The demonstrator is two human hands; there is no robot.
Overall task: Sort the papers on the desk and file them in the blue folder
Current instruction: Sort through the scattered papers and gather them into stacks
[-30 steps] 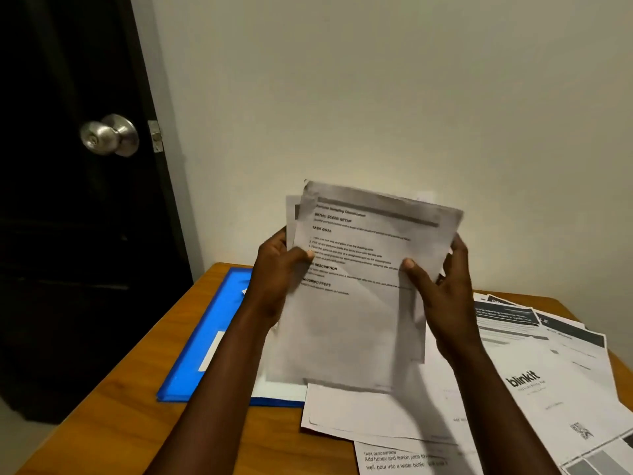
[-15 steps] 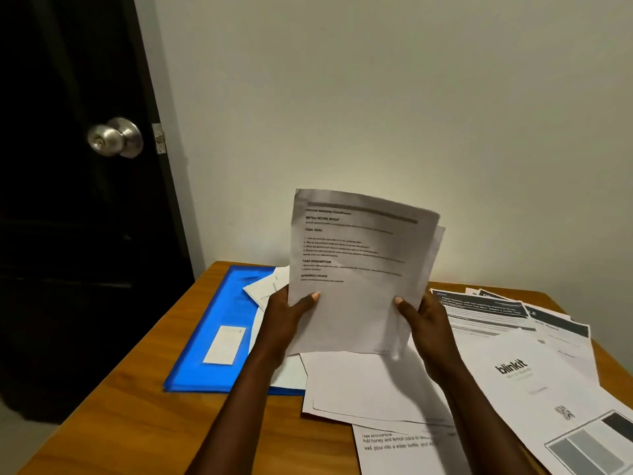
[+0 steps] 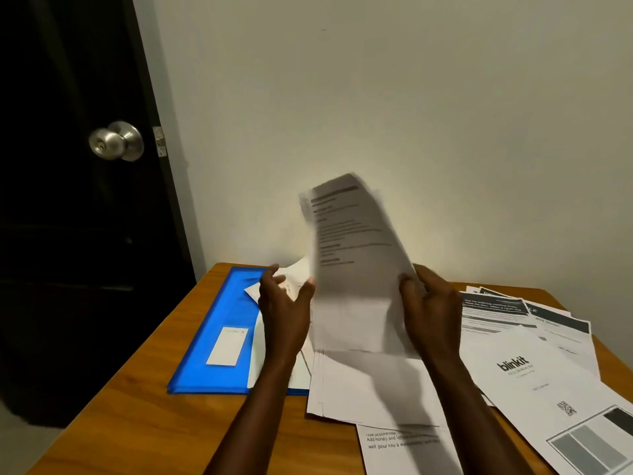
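Upright above the desk is a small stack of printed sheets [image 3: 352,269], blurred from motion. My right hand [image 3: 428,310] grips its right edge, thumb on the front. My left hand [image 3: 284,303] is at its left edge with fingers spread and straight; only the thumb tip is near the paper. The blue folder [image 3: 212,323] lies flat at the desk's left, a white label [image 3: 227,346] on its cover and a few white sheets [image 3: 294,279] lying over its right part. Loose papers [image 3: 370,389] lie under my hands.
More printed sheets fan out on the right, among them one marked blinkit [image 3: 524,365]. The wooden desk [image 3: 120,423] stands against a pale wall. A dark door with a metal knob [image 3: 116,141] is at the left, close to the desk's corner.
The held sheets dropped lower, then swung so their top leans right. My left hand let go of the left edge and opened. My right hand kept its grip.
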